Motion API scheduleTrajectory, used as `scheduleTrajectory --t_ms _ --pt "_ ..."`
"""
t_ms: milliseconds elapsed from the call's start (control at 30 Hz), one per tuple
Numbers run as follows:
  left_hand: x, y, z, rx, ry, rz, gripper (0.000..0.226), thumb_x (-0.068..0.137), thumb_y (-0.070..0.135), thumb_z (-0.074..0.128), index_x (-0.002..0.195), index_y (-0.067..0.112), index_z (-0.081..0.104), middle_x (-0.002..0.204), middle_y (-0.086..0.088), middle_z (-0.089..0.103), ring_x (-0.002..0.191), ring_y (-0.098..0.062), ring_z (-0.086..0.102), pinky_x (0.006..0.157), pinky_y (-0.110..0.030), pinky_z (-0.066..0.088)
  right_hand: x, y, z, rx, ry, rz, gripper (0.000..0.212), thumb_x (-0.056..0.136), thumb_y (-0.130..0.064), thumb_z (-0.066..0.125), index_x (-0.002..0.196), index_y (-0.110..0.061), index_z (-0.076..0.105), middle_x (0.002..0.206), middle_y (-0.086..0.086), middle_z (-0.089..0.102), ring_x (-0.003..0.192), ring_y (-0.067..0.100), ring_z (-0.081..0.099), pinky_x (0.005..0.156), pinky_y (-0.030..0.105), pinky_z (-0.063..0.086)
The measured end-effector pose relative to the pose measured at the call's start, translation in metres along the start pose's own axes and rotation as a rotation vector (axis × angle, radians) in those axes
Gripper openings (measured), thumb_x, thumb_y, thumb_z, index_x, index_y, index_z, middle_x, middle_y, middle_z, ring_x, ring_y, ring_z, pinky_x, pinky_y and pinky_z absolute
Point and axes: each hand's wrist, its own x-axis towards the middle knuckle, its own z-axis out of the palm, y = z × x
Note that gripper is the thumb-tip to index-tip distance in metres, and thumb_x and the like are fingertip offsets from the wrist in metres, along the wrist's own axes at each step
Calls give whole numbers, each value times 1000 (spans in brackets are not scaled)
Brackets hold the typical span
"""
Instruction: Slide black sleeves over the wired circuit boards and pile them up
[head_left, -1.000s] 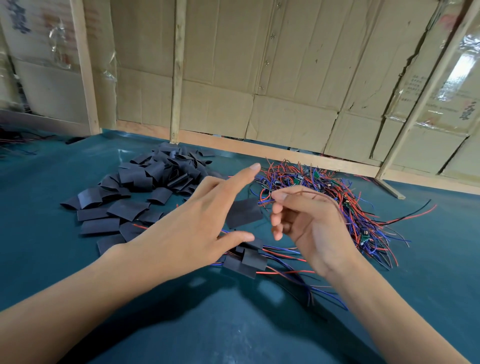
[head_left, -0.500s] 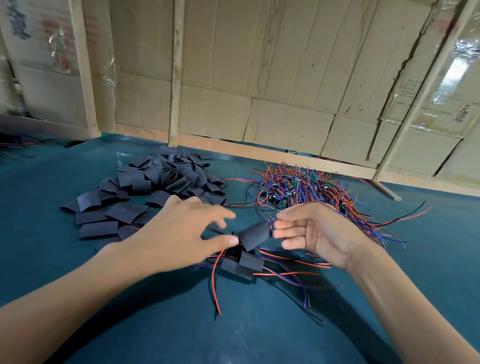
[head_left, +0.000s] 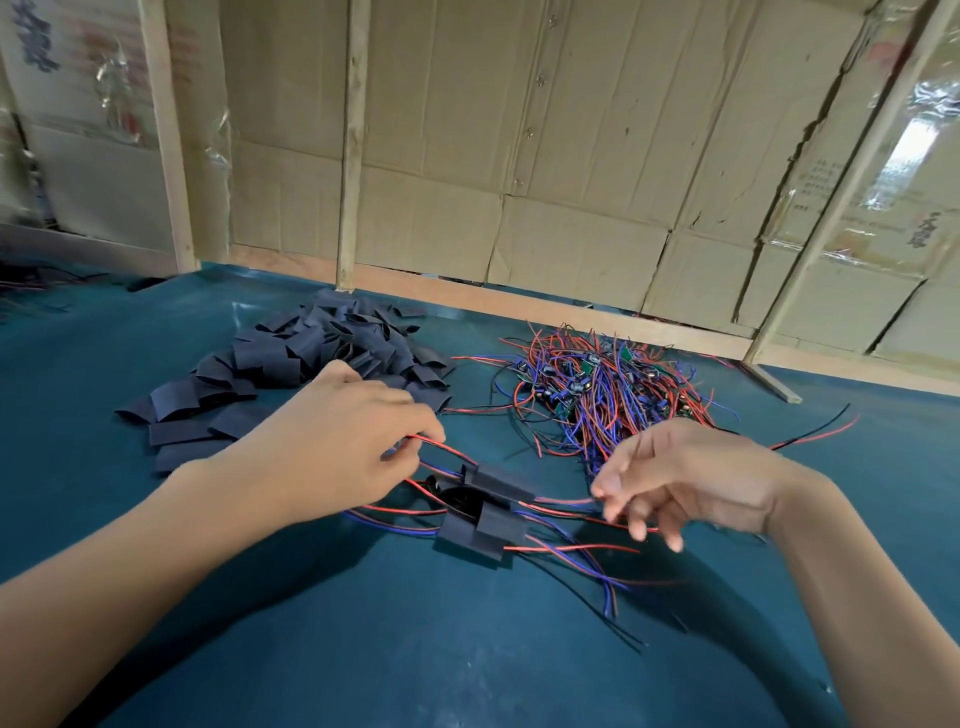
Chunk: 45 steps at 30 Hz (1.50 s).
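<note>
While the left hand (head_left: 332, 441) pinches the red wires at its fingertips, the right hand (head_left: 675, 480) hangs loose over the wires on the other side, fingers spread and drooping, gripping nothing that I can make out. Strung between them, a sleeved board (head_left: 498, 480) lies just above the small finished pile (head_left: 480, 527) on the green table (head_left: 363, 649). It looks like the laying-down step: best to lower it flat across the others with its wires running the same way, so the sleeve does not slip back off and the leads do not snag. Further out, the heap of empty black sleeves (head_left: 311, 358) sits behind the left hand, and the tangle of bare wired boards (head_left: 597, 384) lies beyond the right. Most of the work seems to remain.
</note>
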Motion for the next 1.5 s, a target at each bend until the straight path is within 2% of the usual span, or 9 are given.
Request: scheduleTrajectory --t_ms 333,533,600,767,900,1200,1300,1400,1500 --pt "-4 -20 -15 -89 -140 62 33 83 49 40 96 54 70 95 31 65 90 3 52 94 -33 34 -31 4 -38 -281 -164 9 48 67 -30 87 109 -10 75 81 5 66 65 15 58 43 22 47" --pt "-3 -42 -8 -865 17 -204 27 86 35 52 95 38 77 102 13 75 102 -5 65 93 -23 45 11 13 -28 -184 855 -430 10 87 -24 74 90 -14 75 70 -2 67 51 5 57 46 16 44" --pt "-4 -60 7 -585 136 -354 25 95 29 56 105 46 71 111 18 69 113 -9 58 100 -32 43 31 23 -12 -554 1040 -478 9 92 -26 68 96 -24 76 81 -14 70 71 0 64 72 14 50" --pt "-11 -83 33 31 -246 -628 58 92 59 52 145 36 44 142 5 48 133 -27 38 106 -48 32 64 46 -1 -966 834 -187 38 96 -33 63 129 -15 65 121 8 61 115 31 53 102 40 43" --pt "-9 -86 34 -96 -95 -583 30 88 42 66 116 30 70 93 15 54 104 -20 61 97 -44 46 60 40 -1 -890 896 -225 16 91 -25 69 78 -16 74 76 -5 65 78 23 63 70 32 50" --pt "-4 -79 21 -29 261 -601 12 97 27 54 93 17 60 90 -9 66 84 -38 62 72 -44 49 25 26 -6 -726 1098 -346 15 74 -22 72 60 -27 66 61 -15 64 63 12 60 61 28 44" --pt "-7 -75 17 -166 344 -595 12 100 33 48 93 23 47 76 -2 67 75 -35 63 70 -45 50 6 17 -18 -514 741 -494 25 75 -1 78 59 -18 68 61 -3 67 54 9 53 56 28 41" --pt "-6 -66 18 -357 397 -589 10 100 29 50 93 25 44 71 6 69 74 -5 68 69 -33 48 -9 7 -25 -666 338 -127 28 77 2 74 60 -20 74 64 -1 72 59 5 60 60 21 46" --pt "-5 -58 22 -475 374 -630 10 97 32 55 90 29 48 78 9 71 82 3 66 71 -25 45 -13 8 -31 -975 344 222 15 76 -9 72 72 -22 78 75 -4 75 76 9 69 71 28 54"
